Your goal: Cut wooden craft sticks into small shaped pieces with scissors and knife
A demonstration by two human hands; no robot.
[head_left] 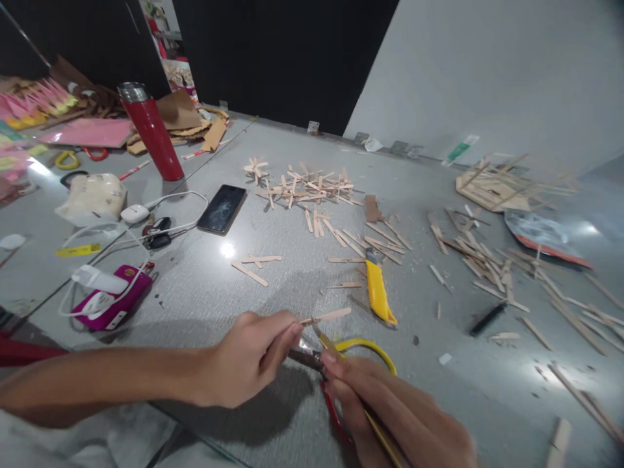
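Observation:
My left hand point(248, 357) is closed, pinching one end of a wooden craft stick point(336, 314) between thumb and fingers. In my right hand point(385, 396), a slim gold-coloured tool point(324, 339) is gripped like a pen. Its pointed tip is at the stick, close to my left fingertips; whether it touches the wood I cannot tell. Beneath both hands are scissors point(307, 356) with one yellow and one red handle loop, partly hidden by my right hand. A yellow utility knife point(377, 289) lies just beyond the stick.
Loose craft sticks point(312, 185) are heaped at the back middle, with more scattered to the right. A phone point(223, 208), a red bottle point(153, 133) and a purple power bank point(119, 296) with white cables are on the left. A stick-built structure point(492, 188) stands far right.

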